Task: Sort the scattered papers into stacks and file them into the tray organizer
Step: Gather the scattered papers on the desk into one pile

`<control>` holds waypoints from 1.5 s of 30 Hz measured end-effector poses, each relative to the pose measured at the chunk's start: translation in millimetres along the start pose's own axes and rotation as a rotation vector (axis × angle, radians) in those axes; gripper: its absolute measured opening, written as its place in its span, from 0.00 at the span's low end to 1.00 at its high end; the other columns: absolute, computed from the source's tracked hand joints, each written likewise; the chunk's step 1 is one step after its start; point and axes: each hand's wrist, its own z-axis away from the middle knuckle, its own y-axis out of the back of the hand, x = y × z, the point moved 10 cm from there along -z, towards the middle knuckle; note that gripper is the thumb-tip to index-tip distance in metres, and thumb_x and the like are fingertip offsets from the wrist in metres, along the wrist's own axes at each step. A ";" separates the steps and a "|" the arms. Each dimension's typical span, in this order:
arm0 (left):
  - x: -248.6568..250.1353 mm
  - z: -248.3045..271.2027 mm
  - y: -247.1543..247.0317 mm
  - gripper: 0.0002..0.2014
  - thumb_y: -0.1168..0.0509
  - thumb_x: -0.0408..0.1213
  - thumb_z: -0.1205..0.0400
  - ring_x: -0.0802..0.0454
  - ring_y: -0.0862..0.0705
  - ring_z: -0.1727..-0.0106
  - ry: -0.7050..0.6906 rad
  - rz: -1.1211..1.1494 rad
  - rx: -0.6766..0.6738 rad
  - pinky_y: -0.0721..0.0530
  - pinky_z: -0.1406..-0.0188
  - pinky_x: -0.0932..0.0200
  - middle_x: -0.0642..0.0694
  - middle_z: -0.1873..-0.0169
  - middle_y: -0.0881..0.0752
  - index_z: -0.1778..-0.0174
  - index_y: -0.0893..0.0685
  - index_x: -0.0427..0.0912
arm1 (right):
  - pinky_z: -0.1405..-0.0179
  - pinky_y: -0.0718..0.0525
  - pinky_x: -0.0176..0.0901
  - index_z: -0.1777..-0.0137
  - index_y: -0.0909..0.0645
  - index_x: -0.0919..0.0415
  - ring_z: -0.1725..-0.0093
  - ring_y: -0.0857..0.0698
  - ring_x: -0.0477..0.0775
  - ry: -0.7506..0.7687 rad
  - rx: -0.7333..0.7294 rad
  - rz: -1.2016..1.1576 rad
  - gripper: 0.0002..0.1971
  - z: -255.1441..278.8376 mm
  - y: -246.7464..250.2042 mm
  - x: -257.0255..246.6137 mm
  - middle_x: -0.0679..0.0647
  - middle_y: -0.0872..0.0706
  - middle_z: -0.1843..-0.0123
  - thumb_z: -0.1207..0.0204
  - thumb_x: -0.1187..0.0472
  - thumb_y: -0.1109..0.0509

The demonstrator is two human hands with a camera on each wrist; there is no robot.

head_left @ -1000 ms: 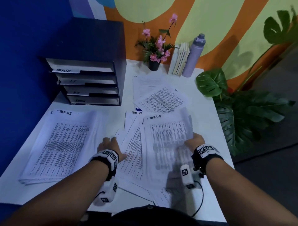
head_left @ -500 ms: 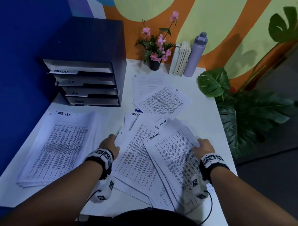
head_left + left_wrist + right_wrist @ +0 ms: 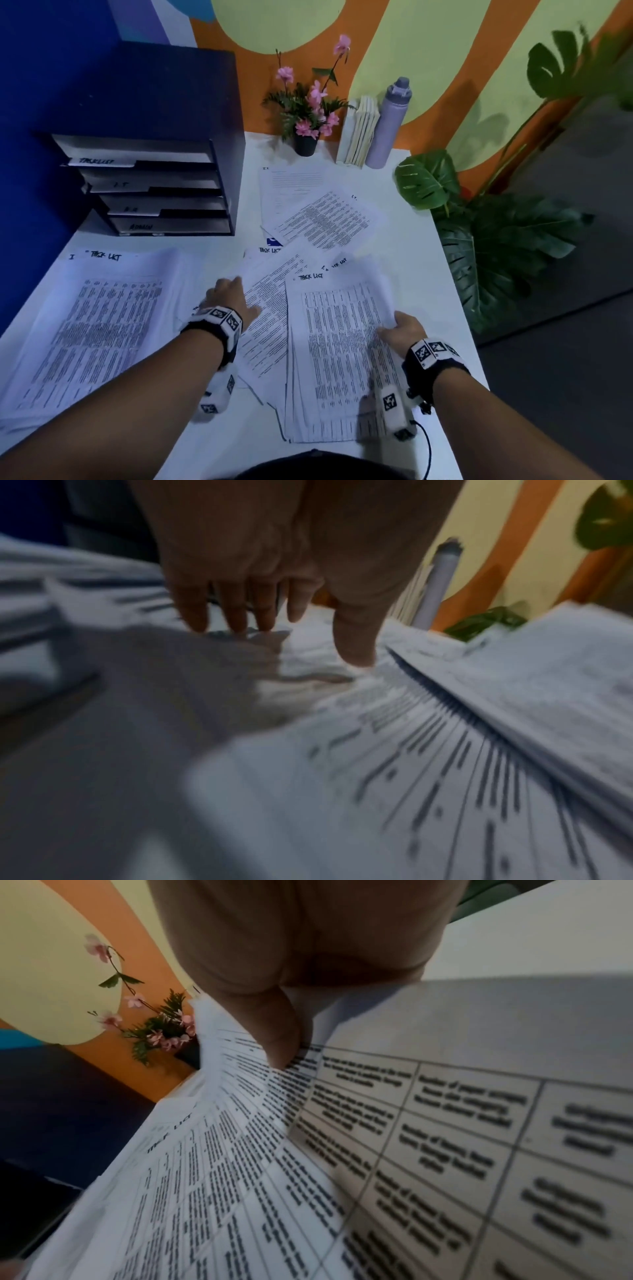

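Squaring up a bundle of task-list sheets before it joins a stack

Nearest, the right hand (image 3: 402,330) pinches the right edge of the task-list bundle (image 3: 339,349), thumb on top, the sheets curling up; a firm pinch low on the edge while the sheets are tapped level should stop them fanning. The left hand (image 3: 231,301) lies flat on the loose text sheets (image 3: 267,318) beside it, fingers (image 3: 236,615) straight and pressing, which should pin those sheets while the bundle slides free. Half a second earlier the bundle lay slanted and splayed; now it sits squarer, its edge raised. Left on the table (image 3: 418,270) waits the finished stack (image 3: 96,329); further back lie two stray sheets (image 3: 318,216) and the tray organizer (image 3: 154,185).
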 end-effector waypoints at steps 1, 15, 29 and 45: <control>-5.4 1.1 -10.1 0.45 0.31 0.60 0.27 0.37 0.34 0.24 0.020 -0.037 -0.041 0.27 0.28 0.40 0.39 0.23 0.38 0.20 0.41 0.43 | 0.42 0.17 0.47 0.32 0.22 0.64 0.45 0.15 0.59 0.021 0.009 -0.012 0.21 0.7 0.2 -0.3 0.59 0.14 0.43 0.22 0.56 0.29; -41.0 12.2 6.3 0.19 0.42 0.48 0.21 0.36 0.17 0.50 0.273 0.209 -0.052 0.19 0.49 0.52 0.33 0.46 0.17 0.49 0.16 0.35 | 0.32 0.25 0.52 0.27 0.29 0.73 0.31 0.22 0.68 -0.005 0.247 -0.334 0.24 8.3 49.9 -12.8 0.71 0.22 0.31 0.18 0.60 0.33; -40.1 67.9 -25.9 0.12 0.41 0.39 0.19 0.51 0.26 0.73 0.245 0.132 -0.404 0.29 0.74 0.64 0.45 0.72 0.24 0.68 0.27 0.41 | 0.54 0.15 0.50 0.46 0.23 0.69 0.56 0.15 0.63 -0.062 0.184 -0.023 0.11 -4.5 13.7 -10.5 0.64 0.16 0.54 0.19 0.59 0.36; -24.3 62.8 106.9 0.32 0.44 0.23 0.18 0.37 0.18 0.40 0.059 0.638 0.481 0.21 0.45 0.48 0.40 0.32 0.22 0.19 0.41 0.52 | 0.63 0.19 0.43 0.52 0.23 0.64 0.65 0.20 0.57 -0.047 0.218 0.091 0.04 -9.5 22.2 -2.9 0.56 0.21 0.65 0.21 0.62 0.36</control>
